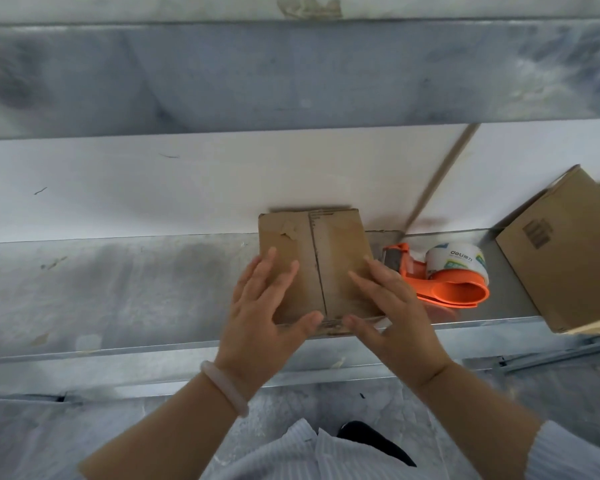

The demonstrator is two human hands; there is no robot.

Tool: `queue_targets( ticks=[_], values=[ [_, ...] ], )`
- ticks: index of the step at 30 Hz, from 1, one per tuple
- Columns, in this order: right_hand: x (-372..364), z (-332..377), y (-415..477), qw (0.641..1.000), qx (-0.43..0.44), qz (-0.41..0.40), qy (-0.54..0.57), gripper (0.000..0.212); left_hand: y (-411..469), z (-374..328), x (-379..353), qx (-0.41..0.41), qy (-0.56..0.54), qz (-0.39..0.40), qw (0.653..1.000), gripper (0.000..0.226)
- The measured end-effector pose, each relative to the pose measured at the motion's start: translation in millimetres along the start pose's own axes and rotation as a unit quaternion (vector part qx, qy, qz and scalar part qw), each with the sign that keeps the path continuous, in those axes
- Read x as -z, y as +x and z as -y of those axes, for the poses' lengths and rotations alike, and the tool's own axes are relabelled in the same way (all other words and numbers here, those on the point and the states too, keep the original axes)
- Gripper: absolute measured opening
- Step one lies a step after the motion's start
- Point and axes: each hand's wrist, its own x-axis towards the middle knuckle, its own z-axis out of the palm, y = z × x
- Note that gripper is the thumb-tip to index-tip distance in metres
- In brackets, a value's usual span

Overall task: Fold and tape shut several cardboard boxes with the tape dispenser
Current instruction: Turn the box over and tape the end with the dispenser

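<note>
Cardboard box [329,242], small and brown, sits on the grey metal desk [118,289] directly under both of the person's hands. Its two top flaps are folded down, and they meet in a seam [317,268] that runs away from the person, between the hands. The left hand [267,306] lies flat on the left flap, fingers straight and slightly spread, gripping nothing. The right hand [392,306] lies the same way on the right flap, fingers straight and pointing away from the body. Both thumbs rest along the box's near edge, pointing toward each other on either side of the seam without touching. A scrap of old tape residue [288,232] shows on the left flap just beyond the left fingertips.

Just to the outside of the right hand, the orange tape dispenser [447,289] lies on the desk close beside the box, untouched by either hand. Its white tape roll [456,259] is mounted, and its cutter end points toward the box. Farther out on that side, well apart from the hands, a second cardboard box [568,258] stands tilted at the desk's edge, cut off in part by the frame.

A pale bracelet [224,388] circles the left wrist. Beyond the fingertips a white wall panel [187,181] rises behind the desk.
</note>
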Motion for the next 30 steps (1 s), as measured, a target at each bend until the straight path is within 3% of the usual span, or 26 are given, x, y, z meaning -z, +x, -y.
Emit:
queue_targets(
  ticks=[3,7,10,15,19,27,30],
  values=[
    [-19,22,1,0.976,-0.186,-0.011,0.11,0.07,-2,-10,-14,0.083,-0.055,0.037,0.994,0.092],
    [-22,21,1,0.966,-0.211,-0.012,0.15,0.07,0,-10,-15,0.115,-0.117,0.032,0.986,0.077],
    [-18,25,2,0.934,-0.266,-0.017,0.24,0.068,4,-13,-15,0.162,-0.16,-0.004,0.974,0.069],
    [-17,27,2,0.94,-0.255,-0.006,0.224,0.058,2,-10,-15,0.154,-0.175,0.01,0.972,0.055],
    [-10,28,3,0.915,-0.287,-0.008,0.285,0.06,1,-7,-10,0.2,-0.294,0.016,0.935,0.06],
    [6,22,6,0.888,-0.322,-0.016,0.327,0.052,-5,-11,3,0.249,-0.356,0.018,0.9,0.061],
    [19,17,6,0.893,-0.306,0.011,0.33,0.05,-6,-2,19,0.258,-0.337,-0.034,0.905,0.071]
  ],
)
